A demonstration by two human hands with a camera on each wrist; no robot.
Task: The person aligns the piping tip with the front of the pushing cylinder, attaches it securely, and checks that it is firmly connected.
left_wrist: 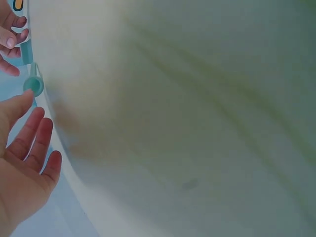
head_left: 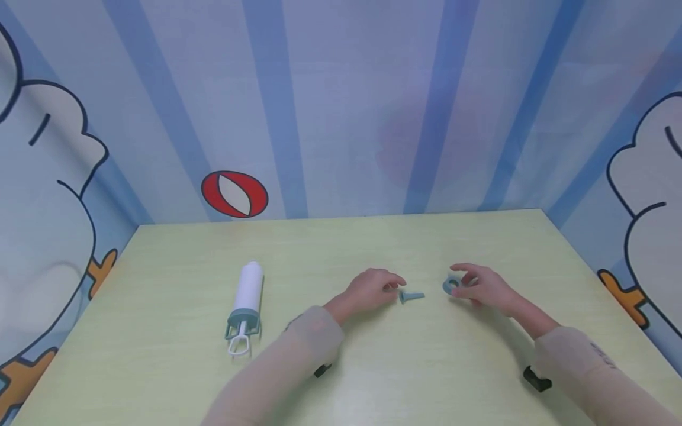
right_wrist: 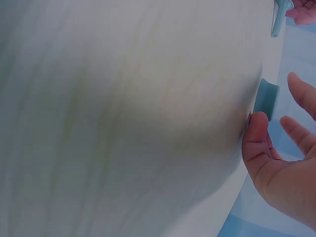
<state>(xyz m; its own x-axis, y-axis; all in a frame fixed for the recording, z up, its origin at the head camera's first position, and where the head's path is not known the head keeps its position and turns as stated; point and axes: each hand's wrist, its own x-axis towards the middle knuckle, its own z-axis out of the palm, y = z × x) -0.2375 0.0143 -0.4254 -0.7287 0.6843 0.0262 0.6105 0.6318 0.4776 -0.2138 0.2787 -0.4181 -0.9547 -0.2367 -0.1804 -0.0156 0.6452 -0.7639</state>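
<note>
My left hand point(head_left: 375, 290) hovers at the wide end of a small teal cone-shaped nozzle point(head_left: 411, 296) lying on the table. In the left wrist view the thumb tip overlaps the flared end of this nozzle point(left_wrist: 33, 85), and the other fingers are spread apart. To the right, my right hand point(head_left: 486, 288) reaches around a teal ring-shaped collar point(head_left: 447, 287). The right wrist view has the thumb right at the edge of the collar point(right_wrist: 266, 100), with the forefinger and middle finger standing away from it.
A large white plunger syringe point(head_left: 249, 290) with a teal collar and white pull handle lies on the left of the pale table point(head_left: 160, 319). Behind the table rises a blue striped backdrop point(head_left: 351, 118), with printed cartoon shapes along both sides.
</note>
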